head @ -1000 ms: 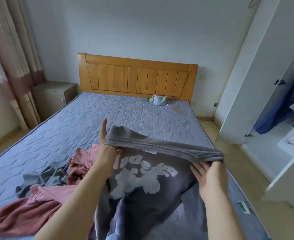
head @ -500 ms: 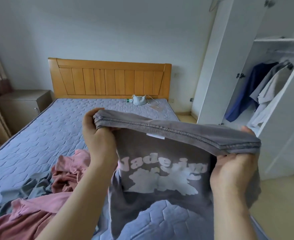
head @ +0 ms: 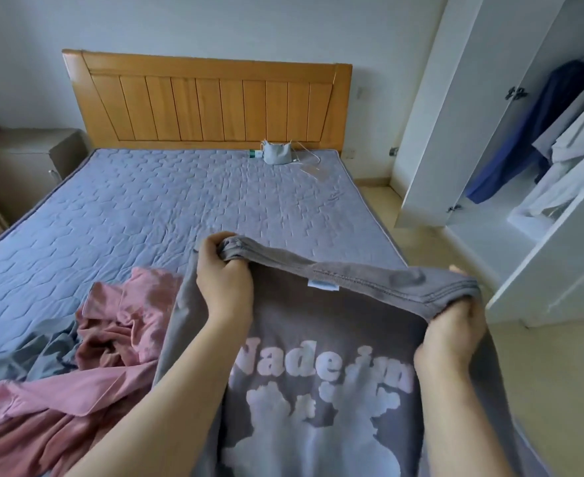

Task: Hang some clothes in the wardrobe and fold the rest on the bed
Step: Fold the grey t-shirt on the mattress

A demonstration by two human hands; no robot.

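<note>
A grey T-shirt (head: 335, 321) with pale printed lettering hangs in front of me, stretched between both hands over the near right corner of the bed (head: 180, 208). My left hand (head: 223, 273) grips its bunched hem at one end. My right hand (head: 452, 328) grips the other end, fingers curled under the fabric. A pink garment (head: 111, 339) and a grey-green one (head: 46, 356) lie crumpled on the bed to the left. The white wardrobe (head: 510, 139) stands open at the right, with a blue garment (head: 521, 139) and pale ones hanging inside.
A small grey bag (head: 276, 153) with a cable lies near the wooden headboard (head: 211, 98). A bedside cabinet (head: 25, 156) stands left of the bed. A strip of floor (head: 421, 242) runs between bed and wardrobe doors.
The T-shirt and both hands have come lower in view and the shirt is stretched a little wider. The view has tilted down, with the wardrobe further right.
</note>
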